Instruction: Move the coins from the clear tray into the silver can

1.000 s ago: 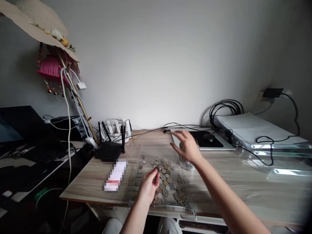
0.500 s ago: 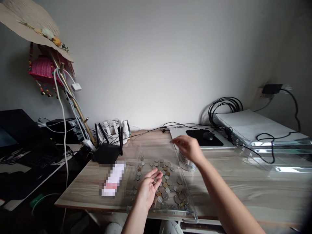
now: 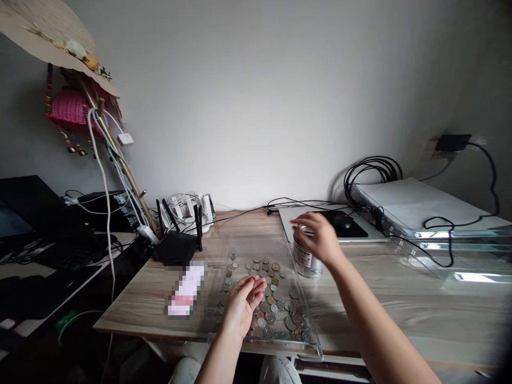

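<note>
Many coins (image 3: 270,318) lie spread in a clear plastic tray (image 3: 260,245) at the desk's front edge. Over the tray, my left hand (image 3: 242,304) is turned palm up with its fingers curled together around a coin (image 3: 254,279). My right hand (image 3: 318,237) hovers above a white-labelled tin can (image 3: 307,261), just right of the tray. Its fingers are apart and bent, with nothing visible between them. The can's mouth is partly hidden behind this hand.
A black router (image 3: 176,248) and a pixelated pinkish item (image 3: 187,290) are left of the tray. Behind the can are a mouse (image 3: 343,220) and a laptop (image 3: 286,216). Cables and a clear case (image 3: 472,266) sit on the right.
My right hand has shifted slightly right, over the can, and its fingers have spread. The fingers of my left hand have curled closer together around the coin.
</note>
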Demonstrator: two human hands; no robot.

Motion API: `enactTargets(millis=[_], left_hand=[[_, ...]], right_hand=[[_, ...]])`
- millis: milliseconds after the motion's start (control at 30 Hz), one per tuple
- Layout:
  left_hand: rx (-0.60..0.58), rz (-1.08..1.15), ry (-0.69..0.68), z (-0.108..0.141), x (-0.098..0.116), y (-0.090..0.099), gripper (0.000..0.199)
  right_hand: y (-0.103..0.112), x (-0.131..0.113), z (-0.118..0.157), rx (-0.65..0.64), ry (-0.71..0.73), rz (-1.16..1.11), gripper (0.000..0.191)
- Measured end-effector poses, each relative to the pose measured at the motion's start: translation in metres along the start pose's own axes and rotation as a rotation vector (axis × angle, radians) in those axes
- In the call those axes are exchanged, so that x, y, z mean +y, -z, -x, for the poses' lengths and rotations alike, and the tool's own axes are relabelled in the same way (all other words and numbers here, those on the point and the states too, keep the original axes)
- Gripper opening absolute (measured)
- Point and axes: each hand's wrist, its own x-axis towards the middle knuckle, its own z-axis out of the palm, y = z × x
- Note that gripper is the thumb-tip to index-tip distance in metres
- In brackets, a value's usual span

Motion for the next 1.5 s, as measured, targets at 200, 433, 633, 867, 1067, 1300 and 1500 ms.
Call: enactTargets(millis=[200,433,633,867,1067,1300,1500], left_hand=[[0.048,0.107,0.004,-0.001,0.001,-0.002,0.012],[0.104,0.147,0.01,-0.001,0.004,-0.002,0.013],[0.194,0.202,-0.139,-0.005,0.005,0.003,0.024],[0.107,0.116,-0.193,-0.005,0.001,0.002,0.043],[0.12,0.193,-0.053,-0.003,0.004,-0.001,0.016],[0.084,0.175,0.008,-0.003,0.003,-0.001,0.017],[-0.038,0.14,0.082,0.0,0.005,0.0,0.026]], right_hand=[[-0.06,-0.068,0.028,-0.584,0.241,-0.149,0.018],[-0.072,-0.059,0.032,-0.616,0.098,-0.155,0.016],[-0.066,-0.048,0.029,-0.675,0.058,-0.142,0.016],[-0.076,-0.08,0.046,-0.646,0.172,-0.285,0.021],[-0.076,-0.071,0.045,-0.65,0.121,-0.224,0.017],[-0.078,-0.07,0.042,-0.656,0.278,-0.108,0.016],[-0.023,-0.038,0.011,-0.122,0.139,0.014,0.024]])
